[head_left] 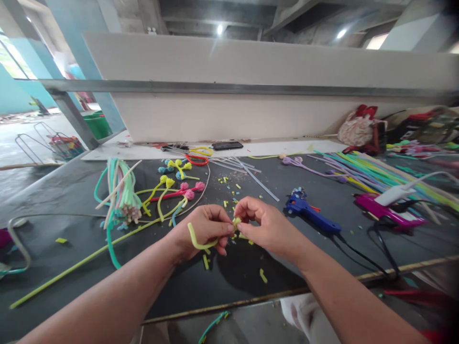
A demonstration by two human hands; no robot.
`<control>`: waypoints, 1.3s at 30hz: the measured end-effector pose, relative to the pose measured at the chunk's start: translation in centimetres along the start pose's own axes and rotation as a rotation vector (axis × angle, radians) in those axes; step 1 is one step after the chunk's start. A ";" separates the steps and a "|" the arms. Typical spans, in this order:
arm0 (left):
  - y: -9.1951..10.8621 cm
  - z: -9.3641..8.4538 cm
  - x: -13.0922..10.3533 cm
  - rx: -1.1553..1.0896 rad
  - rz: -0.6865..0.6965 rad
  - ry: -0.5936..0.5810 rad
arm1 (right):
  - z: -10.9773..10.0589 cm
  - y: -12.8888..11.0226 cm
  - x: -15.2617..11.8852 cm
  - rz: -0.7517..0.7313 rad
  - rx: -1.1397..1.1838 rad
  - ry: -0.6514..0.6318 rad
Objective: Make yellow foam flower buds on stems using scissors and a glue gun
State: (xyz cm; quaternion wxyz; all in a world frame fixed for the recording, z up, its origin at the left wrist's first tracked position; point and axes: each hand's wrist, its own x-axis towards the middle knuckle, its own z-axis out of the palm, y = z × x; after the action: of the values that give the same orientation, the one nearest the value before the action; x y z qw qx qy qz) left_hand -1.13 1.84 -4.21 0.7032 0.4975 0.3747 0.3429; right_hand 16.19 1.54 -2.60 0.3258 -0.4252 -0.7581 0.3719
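Observation:
My left hand is closed in a pinch on a pale yellow-green pipe cleaner, whose free end curls out past the wrist. My right hand faces it, thumb and fingertips pinching the small yellow bunched end between both hands. Fingers partly cover that end, so its exact shape is hidden. Below and around the hands lie short yellow offcuts on the dark tabletop. Left of my hands rest pipe cleaner stems with yellow knobbed heads and pink knobbed heads.
A blue glue gun and a magenta device with cords lie right. Bundled pipe cleaners stand left; loose long ones spread at back right. A dark phone lies by the white panel. The table's front edge is near.

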 end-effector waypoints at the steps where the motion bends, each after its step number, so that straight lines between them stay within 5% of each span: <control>1: 0.0 0.0 0.0 0.002 -0.004 0.005 | 0.0 0.0 0.1 0.007 0.020 0.003; 8: 0.3 0.5 -0.1 0.094 0.005 0.090 | -0.3 0.3 0.2 0.099 0.221 0.001; 15: 0.2 0.0 0.0 -0.021 -0.045 0.029 | -1.3 -0.1 -0.1 0.149 0.352 -0.031; 21: 1.1 -1.0 -0.2 -0.342 -0.095 -0.059 | -1.6 1.2 0.4 0.067 -0.201 0.136; 26: 1.8 -1.2 -0.6 -0.487 -0.113 -0.089 | -0.3 2.2 0.2 0.012 -0.382 0.090; 39: -0.1 -0.6 0.6 -0.012 0.063 0.093 | -0.3 0.7 0.4 0.060 -0.085 0.082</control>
State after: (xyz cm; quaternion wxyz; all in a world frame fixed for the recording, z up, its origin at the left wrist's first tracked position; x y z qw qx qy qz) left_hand -1.35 2.63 -4.60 0.6768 0.4885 0.3890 0.3899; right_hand 16.48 2.25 -2.93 0.3271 -0.4758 -0.7462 0.3313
